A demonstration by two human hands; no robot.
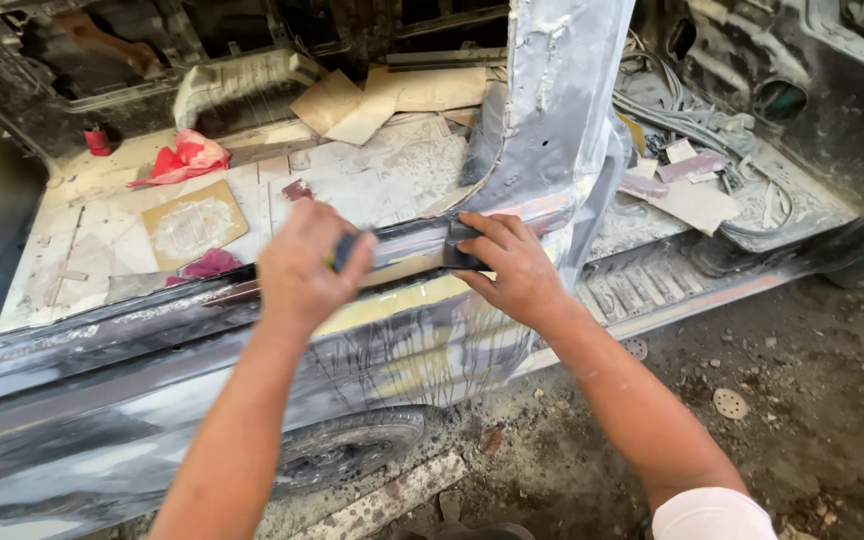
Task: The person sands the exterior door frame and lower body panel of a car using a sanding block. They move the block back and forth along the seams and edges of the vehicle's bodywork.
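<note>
My left hand (304, 262) is closed around the near end of a long dark sanding block (402, 247) that lies along the sill of a stripped car body (152, 340). My right hand (512, 262) presses its fingers flat on the block's other end, close to the foot of the grey, filler-patched door pillar (552, 110). The sill below the block shows yellowish filler (402, 298) and dark wet streaks running down the panel.
Inside the car floor lie a red rag (184, 158), cardboard pieces (372, 100), a sheet of sandpaper (192, 222) and loose wiring (692, 120). A wheel (352, 450) lies under the sill on dirt ground (782, 380) with round sanding discs (729, 403).
</note>
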